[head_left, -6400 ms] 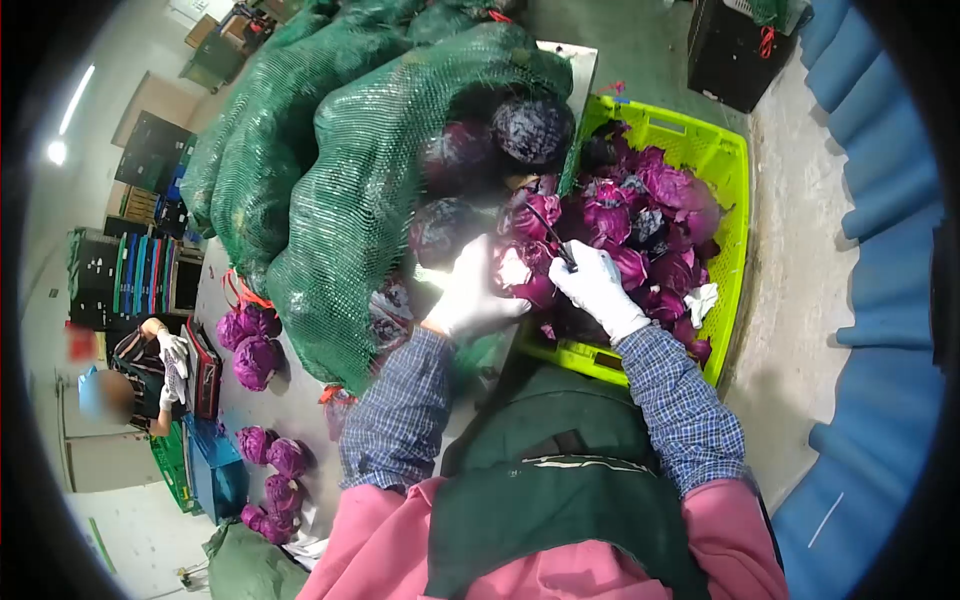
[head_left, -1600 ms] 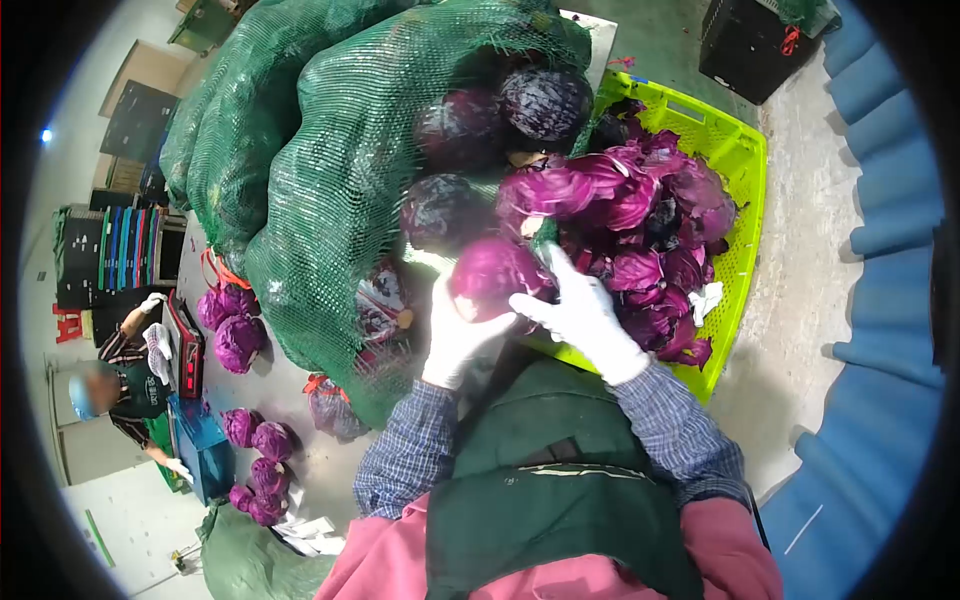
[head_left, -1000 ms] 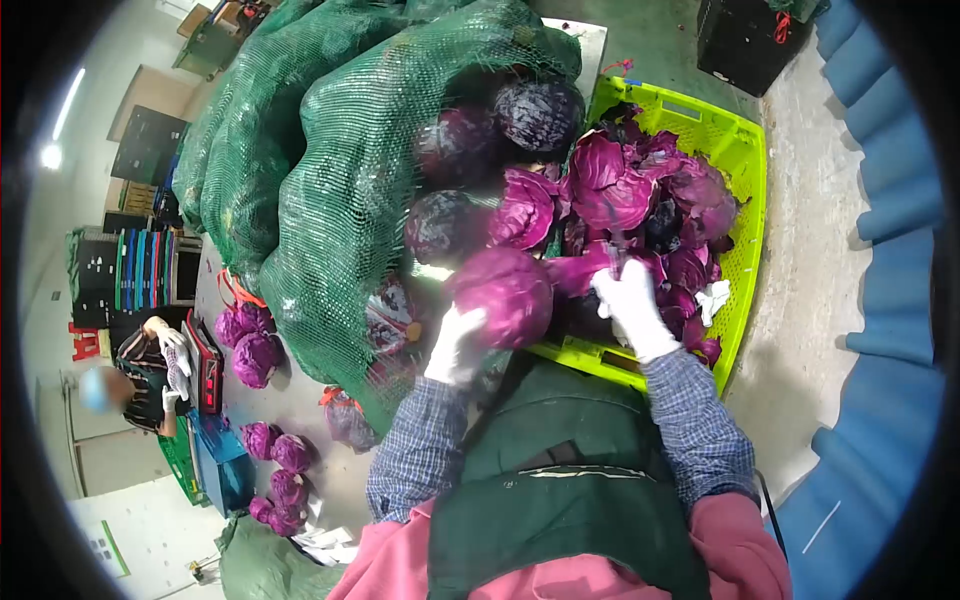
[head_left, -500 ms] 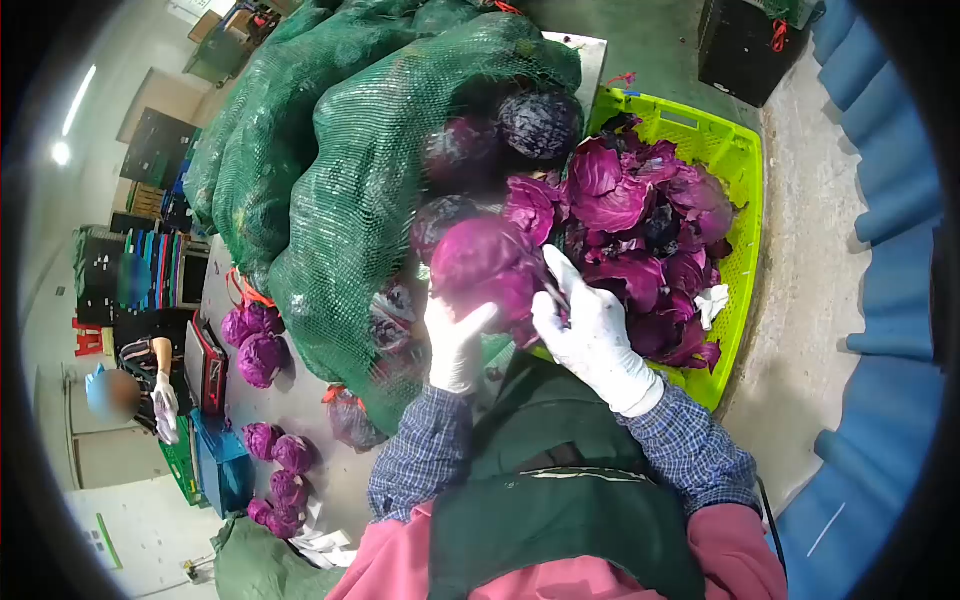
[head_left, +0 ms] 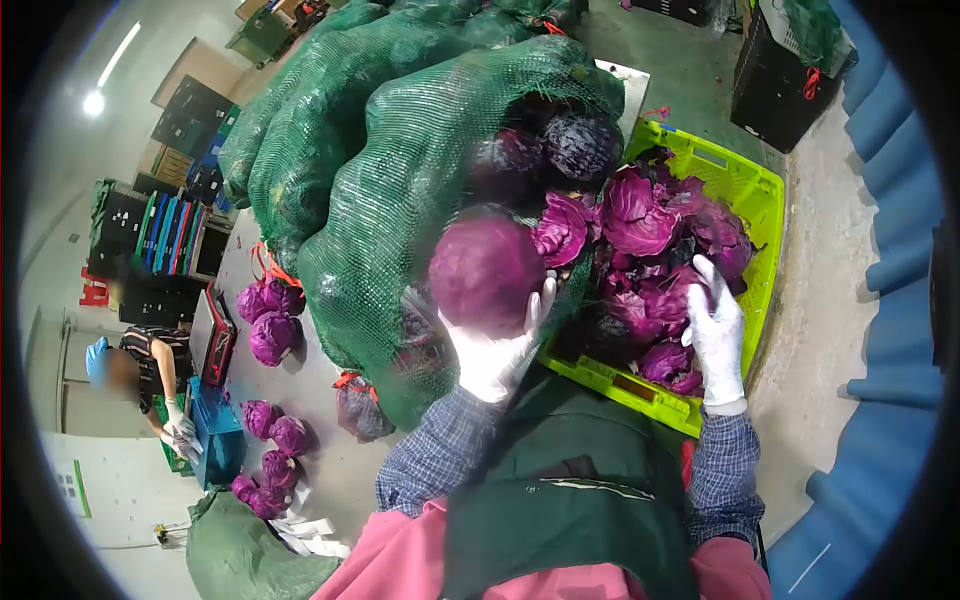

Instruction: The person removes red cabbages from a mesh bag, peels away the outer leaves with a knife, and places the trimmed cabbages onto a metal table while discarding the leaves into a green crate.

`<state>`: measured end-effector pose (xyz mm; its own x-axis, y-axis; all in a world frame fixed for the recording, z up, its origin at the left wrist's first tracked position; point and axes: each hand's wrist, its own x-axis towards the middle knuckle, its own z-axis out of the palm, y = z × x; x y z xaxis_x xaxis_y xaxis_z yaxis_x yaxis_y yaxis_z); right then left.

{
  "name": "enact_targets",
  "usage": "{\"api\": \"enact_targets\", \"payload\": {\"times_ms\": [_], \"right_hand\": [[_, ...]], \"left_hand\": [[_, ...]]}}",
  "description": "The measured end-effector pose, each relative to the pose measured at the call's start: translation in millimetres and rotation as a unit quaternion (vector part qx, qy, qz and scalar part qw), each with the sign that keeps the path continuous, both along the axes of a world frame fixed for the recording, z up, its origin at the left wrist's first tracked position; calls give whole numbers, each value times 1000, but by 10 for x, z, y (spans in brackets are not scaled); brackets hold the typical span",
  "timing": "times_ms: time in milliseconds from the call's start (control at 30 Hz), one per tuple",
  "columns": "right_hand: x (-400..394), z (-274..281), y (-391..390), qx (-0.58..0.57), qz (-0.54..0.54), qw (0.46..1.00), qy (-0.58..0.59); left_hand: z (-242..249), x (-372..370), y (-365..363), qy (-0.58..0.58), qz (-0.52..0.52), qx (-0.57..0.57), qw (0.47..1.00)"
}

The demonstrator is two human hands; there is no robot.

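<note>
My left hand, in a white glove, holds up a trimmed red cabbage head in front of the green net sack. My right hand, also gloved, hovers over the lime-green crate, which is piled with loose purple cabbage leaves. Its fingers are curled; whether it still holds the knife is hidden. Dark untrimmed cabbages show at the sack's open mouth.
Several trimmed cabbages lie on the floor at left near a blue crate. Another person in gloves works there. More green sacks are stacked behind. A black crate stands at the top right; blue padding lines the right.
My left hand has lifted the cabbage up and slightly left. My right hand has left the cabbage and moved right, down over the crate of leaves.
</note>
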<state>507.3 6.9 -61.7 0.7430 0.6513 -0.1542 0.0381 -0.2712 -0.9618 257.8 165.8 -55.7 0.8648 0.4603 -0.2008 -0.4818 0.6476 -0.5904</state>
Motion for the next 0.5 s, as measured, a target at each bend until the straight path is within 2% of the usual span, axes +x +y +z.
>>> {"api": "enact_targets", "payload": {"times_ms": [33,67,167,233,267,333,367,400,433,500], "right_hand": [[18,-103,9,-30,35,989,-140],[-6,-144,47,-54,53,976,-203],[-229,-138,172,-91,117,973,-177],[-334,62,262,-151,173,969,-96],[-292,-292,224,-107,191,953,-210],[-288,-323,197,-141,224,946,-188],[-343,-80,239,-183,227,955,-61],[-369,-101,261,-180,240,952,-62],[-393,-137,259,-177,251,949,-64],[-462,-288,269,-167,273,943,-89]], "left_hand": [[4,-32,-6,-26,-9,-9,1000],[17,-29,-45,-62,-17,-2,998],[178,-159,-48,-81,-2,71,994],[248,-519,16,-35,69,157,985],[283,-698,47,-9,105,193,975],[468,-1321,144,89,189,256,944],[574,-1668,200,138,225,283,922],[680,-2028,262,185,259,310,896],[460,-2593,306,334,327,374,801],[390,-3075,254,471,394,319,723]]}}
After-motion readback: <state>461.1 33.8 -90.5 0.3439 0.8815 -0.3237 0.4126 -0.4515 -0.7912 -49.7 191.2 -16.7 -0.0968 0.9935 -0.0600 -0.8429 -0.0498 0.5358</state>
